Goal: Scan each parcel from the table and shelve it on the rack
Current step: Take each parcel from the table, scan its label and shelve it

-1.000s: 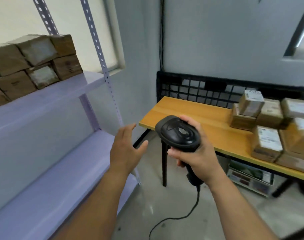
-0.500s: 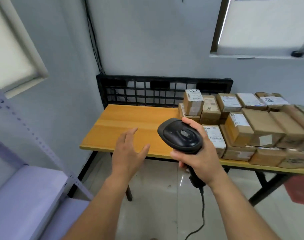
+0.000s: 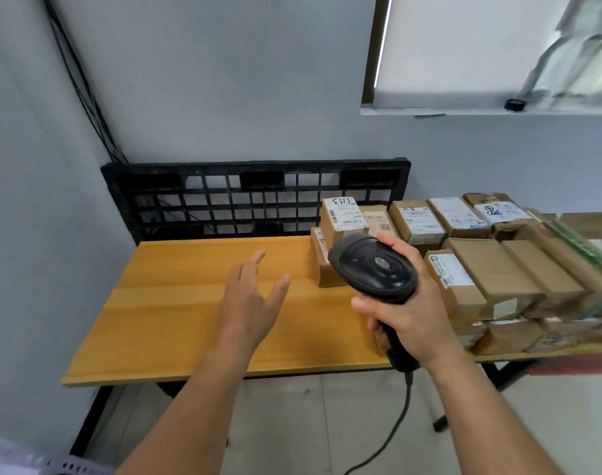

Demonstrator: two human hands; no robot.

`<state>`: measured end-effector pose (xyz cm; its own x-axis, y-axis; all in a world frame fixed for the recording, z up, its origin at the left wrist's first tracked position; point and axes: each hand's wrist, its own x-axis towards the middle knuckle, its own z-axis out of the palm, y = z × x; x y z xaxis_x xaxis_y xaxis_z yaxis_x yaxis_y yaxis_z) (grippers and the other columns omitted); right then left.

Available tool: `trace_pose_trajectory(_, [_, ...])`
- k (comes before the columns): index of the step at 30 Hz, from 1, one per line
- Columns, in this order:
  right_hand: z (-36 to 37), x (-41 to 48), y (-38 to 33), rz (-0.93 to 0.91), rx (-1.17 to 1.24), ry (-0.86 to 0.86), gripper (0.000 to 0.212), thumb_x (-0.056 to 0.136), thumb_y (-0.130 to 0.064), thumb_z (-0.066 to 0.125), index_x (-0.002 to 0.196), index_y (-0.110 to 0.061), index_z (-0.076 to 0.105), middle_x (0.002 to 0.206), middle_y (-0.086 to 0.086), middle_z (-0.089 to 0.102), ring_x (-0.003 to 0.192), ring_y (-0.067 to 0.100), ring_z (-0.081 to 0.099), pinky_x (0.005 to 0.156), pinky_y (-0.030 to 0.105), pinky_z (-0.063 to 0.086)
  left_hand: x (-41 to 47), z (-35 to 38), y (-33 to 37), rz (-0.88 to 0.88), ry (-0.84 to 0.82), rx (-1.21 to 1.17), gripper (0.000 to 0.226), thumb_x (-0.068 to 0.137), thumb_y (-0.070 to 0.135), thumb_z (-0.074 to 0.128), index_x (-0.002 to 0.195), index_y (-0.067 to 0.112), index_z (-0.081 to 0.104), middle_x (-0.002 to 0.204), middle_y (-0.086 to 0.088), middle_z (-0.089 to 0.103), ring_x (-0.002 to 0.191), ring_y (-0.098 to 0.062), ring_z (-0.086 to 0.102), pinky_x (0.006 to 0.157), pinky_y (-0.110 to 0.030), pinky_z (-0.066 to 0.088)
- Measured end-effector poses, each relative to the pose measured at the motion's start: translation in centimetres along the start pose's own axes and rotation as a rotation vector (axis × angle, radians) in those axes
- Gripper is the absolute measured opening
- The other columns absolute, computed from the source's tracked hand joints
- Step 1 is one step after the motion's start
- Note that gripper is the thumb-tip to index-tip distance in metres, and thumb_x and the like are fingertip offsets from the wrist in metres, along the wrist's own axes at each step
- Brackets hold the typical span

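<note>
Black plastic is filling my right hand (image 3: 409, 313): that grip is clamping round the handle of the scanner (image 3: 375, 269), fingers and thumb curled tight, with its oval head facing up at me. Its cable (image 3: 406, 406) is hanging down from the handle toward the floor. My left hand (image 3: 251, 303) is hovering over the bare left half of the wooden worktop (image 3: 176, 303), its grip apart, fingers straight and spread, touching nothing.

The parcels (image 3: 491, 269), brown cardboard boxes, are crowding the right half of the worktop, stacked in rows and touching one another. The leftmost box (image 3: 342, 217) is sitting on top of a lower one, just behind the scanner head. It is carrying a white shipping label with a barcode and a black handwritten mark along the top that I cannot read for sure. A box (image 3: 495, 210) further back is showing marker scrawl on its label, also unreadable. The printed text on the other labels is too small to make out.

A black grid pallet (image 3: 258, 200) is standing on edge against the wall behind the worktop. Dark cables (image 3: 83, 94) are running down the wall corner. A perforated bit of the rack (image 3: 52, 469) is peeking in at the bottom left.
</note>
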<state>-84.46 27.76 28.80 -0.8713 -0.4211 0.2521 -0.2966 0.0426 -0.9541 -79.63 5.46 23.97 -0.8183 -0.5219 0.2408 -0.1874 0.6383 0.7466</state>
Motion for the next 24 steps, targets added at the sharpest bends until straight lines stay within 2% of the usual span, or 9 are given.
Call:
trace_pose_trajectory(4, [-1.8,2.0,1.5,0.031,-0.021,0.026,0.084,0.071,-0.002,0.083,0.132,-0.047,0.047,0.126,0.005,0.057,0.065,0.014,0.068,0.053,0.032,0.057,3.0,2.5,0.8,-0.013,-0.038,-0.046,0.058,0.092,0.044,0.058,0.144,0.025,0.038,0.141,0.004,0.045,0.123,-0.012,0.046,0.098,-0.038,0.045])
trace_pose_trajectory(8, [-3.7,4.8,3.2,0.079,-0.022,0.026,0.083,0.072,-0.001,0.082,0.130,-0.050,0.047,0.126,0.001,0.055,0.062,0.027,0.067,0.058,0.039,0.060,5.9,5.1,1.8,-0.066,-0.068,-0.093,0.058,0.094,0.043,0.056,0.145,0.024,0.037,0.143,0.004,0.044,0.123,-0.011,0.046,0.099,-0.039,0.045])
trace_pose_trajectory(10, [-4.6,6.5,4.0,0.097,-0.030,0.018,0.082,0.073,-0.004,0.083,0.130,-0.051,0.047,0.127,-0.002,0.053,0.064,0.028,0.068,0.060,0.043,0.060,7.4,6.4,2.3,-0.086,-0.091,-0.102,0.058,0.094,0.043,0.055,0.146,0.025,0.035,0.144,0.005,0.043,0.123,-0.010,0.046,0.098,-0.038,0.045])
trace_pose_trajectory(14, [-5.9,10.1,6.0,0.114,-0.023,-0.004,0.081,0.068,-0.015,0.084,0.130,-0.053,0.047,0.127,0.002,0.056,0.060,0.024,0.067,0.056,0.037,0.057,10.9,9.1,3.3,-0.158,-0.159,-0.141,0.060,0.095,0.045,0.052,0.149,0.027,0.030,0.146,0.001,0.042,0.125,-0.014,0.046,0.097,-0.037,0.046])
trace_pose_trajectory(17, [-6.6,13.0,7.7,0.131,-0.025,-0.016,0.080,0.072,-0.007,0.084,0.129,-0.051,0.048,0.125,0.004,0.058,0.054,0.027,0.065,0.053,0.036,0.057,13.9,11.8,4.2,-0.205,-0.204,-0.149,0.063,0.095,0.046,0.053,0.150,0.027,0.029,0.148,-0.002,0.040,0.127,-0.017,0.046,0.096,-0.036,0.046])
trace_pose_trajectory(21, [-6.9,15.8,9.5,0.168,0.007,-0.041,0.079,0.075,-0.002,0.081,0.124,-0.054,0.049,0.120,0.005,0.062,0.051,0.027,0.063,0.050,0.033,0.054,16.6,14.9,4.5,-0.274,-0.291,-0.138,0.067,0.094,0.045,0.056,0.151,0.026,0.026,0.149,-0.004,0.039,0.130,-0.021,0.044,0.104,-0.047,0.043])
trace_pose_trajectory(24, [-6.9,17.3,10.5,0.199,0.025,-0.054,0.078,0.075,-0.002,0.080,0.124,-0.054,0.048,0.118,0.003,0.063,0.052,0.026,0.063,0.050,0.032,0.054,17.4,16.4,4.3,-0.331,-0.342,-0.179,0.068,0.093,0.038,0.059,0.151,0.023,0.027,0.142,0.000,0.047,0.120,-0.018,0.052,0.097,-0.043,0.048])
